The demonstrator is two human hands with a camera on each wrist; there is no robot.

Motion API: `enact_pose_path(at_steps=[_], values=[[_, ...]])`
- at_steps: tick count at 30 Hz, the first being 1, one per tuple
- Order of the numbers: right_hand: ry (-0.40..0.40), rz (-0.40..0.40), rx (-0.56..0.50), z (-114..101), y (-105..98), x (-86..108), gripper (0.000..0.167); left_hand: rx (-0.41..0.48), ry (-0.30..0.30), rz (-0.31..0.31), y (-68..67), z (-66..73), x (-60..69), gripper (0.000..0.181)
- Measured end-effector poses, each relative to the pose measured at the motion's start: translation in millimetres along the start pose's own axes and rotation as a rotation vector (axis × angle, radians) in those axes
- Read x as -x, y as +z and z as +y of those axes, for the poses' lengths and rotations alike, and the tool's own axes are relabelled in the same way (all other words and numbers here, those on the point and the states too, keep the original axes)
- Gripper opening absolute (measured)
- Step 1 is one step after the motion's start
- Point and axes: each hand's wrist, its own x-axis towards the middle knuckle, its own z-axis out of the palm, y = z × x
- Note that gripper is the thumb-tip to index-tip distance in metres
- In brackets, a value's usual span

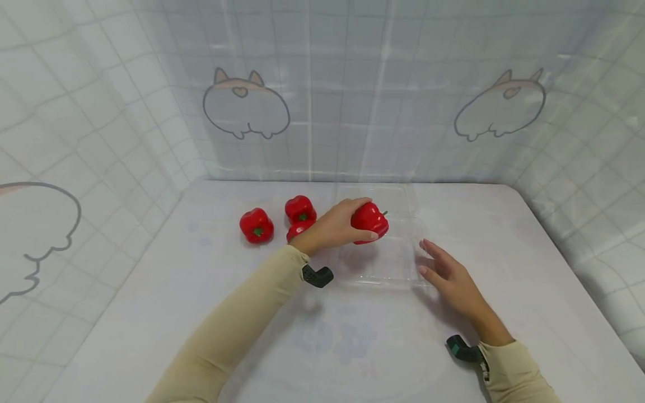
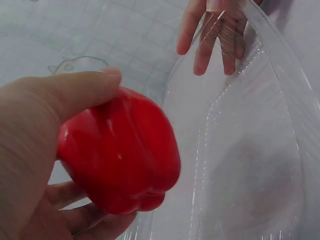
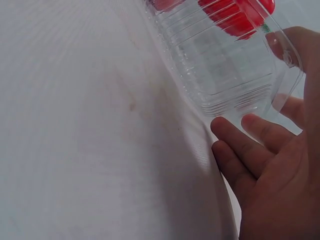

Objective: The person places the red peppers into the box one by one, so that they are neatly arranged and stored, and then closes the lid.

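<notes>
My left hand (image 1: 339,225) grips a red bell pepper (image 1: 370,222) above a clear plastic container (image 1: 375,279). In the left wrist view the thumb lies on one side of the pepper (image 2: 125,150) and the curled fingers on the other. By the container's right side is my right hand (image 1: 452,282), its fingers loosely extended. The right wrist view shows these fingers (image 3: 240,150) close to the clear wall (image 3: 235,95) and the thumb near the rim; whether they touch it I cannot tell.
Three more red bell peppers lie left of the container: one at the far left (image 1: 257,225), one at the back (image 1: 300,209), and one (image 1: 298,229) partly hidden by my left wrist. The white table (image 1: 322,352) meets tiled-pattern sheeting (image 1: 347,140) at the back and sides.
</notes>
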Motion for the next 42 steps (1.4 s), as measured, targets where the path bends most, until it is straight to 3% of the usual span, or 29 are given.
enact_pose_path(at_steps=[7, 23, 32, 42], values=[[0.051, -0.03, 0.028, 5, -2, 2.2, 0.072, -0.017, 0.005, -0.062, 8.5, 2.3, -12.1, 0.087], [0.061, -0.062, -0.019, 2, -1, 3.1, 0.074, -0.113, 0.053, -0.107, 24.4, 9.1, -22.8, 0.08], [0.028, -0.054, 0.002, 3, 0, 0.7, 0.073, -0.198, 0.042, -0.09, 32.1, 16.3, -28.4, 0.08], [0.015, -0.052, -0.001, 3, -3, 1.3, 0.072, -0.292, 0.075, -0.091, 37.0, 26.3, -31.3, 0.076]])
